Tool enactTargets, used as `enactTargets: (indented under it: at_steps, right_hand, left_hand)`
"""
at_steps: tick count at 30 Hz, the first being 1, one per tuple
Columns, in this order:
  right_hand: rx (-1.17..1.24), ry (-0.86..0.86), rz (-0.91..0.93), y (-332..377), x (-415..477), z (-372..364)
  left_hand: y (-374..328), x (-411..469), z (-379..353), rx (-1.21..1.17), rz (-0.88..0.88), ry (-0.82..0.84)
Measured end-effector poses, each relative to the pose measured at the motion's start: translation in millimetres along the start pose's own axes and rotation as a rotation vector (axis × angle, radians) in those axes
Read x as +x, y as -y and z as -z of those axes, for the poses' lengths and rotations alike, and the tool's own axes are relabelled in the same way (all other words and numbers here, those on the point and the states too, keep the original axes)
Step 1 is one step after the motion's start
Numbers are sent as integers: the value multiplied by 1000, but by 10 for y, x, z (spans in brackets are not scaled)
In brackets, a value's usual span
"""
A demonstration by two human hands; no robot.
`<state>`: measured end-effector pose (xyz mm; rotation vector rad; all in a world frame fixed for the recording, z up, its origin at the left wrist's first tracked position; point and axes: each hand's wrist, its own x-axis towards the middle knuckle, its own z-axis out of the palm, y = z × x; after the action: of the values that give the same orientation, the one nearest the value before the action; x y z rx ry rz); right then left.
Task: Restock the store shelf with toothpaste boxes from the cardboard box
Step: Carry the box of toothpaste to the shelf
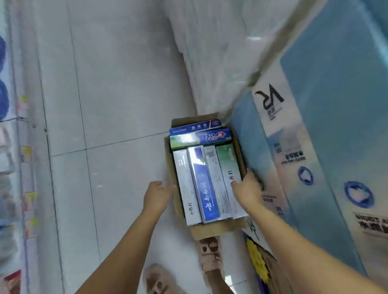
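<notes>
The cardboard box stands open on the tiled floor. It holds the toothpaste boxes: four lie side by side lengthwise in the near part, and two lie crosswise at the far end.

The left hand is at the left wall of the cardboard box, with its fingers reaching that wall. Motion blur hides whether they curl over the edge, so the grip cannot be determined.

The right hand is at the right wall of the cardboard box. Its thumb lies inside, on the green toothpaste box nearest that wall. Its other fingers curl down the outside, so the hand grips the wall.

The shelf runs well to the left of the cardboard box, across the floor, with blurred goods and price tags on its edges. Large blue wrapped packs stand directly against the right side of the cardboard box. Two feet in sandals stand just on the near side of the cardboard box.
</notes>
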<state>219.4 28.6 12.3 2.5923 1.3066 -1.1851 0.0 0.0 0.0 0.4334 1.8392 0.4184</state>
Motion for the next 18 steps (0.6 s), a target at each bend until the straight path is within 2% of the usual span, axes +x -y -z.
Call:
enactTargets:
  at_steps: [3,6,10,14,18]
  right_hand:
    - [16,-7,-21,-62,130,-112]
    - [58,92,-136,-179,280,-169]
    - [337,336,-250,-372,402,-189]
    - [437,528,-364,-502,404,-200]
    - [504,645,-334,-647,458,-227]
  left_hand:
    - [109,235,-204,127,105,60]
    - [192,348,-353,149,110,104]
    - [228,476,-458,281,5,150]
    - [345,486,-413,434,-193,19]
    - [416,496,-390,537,-335,-79]
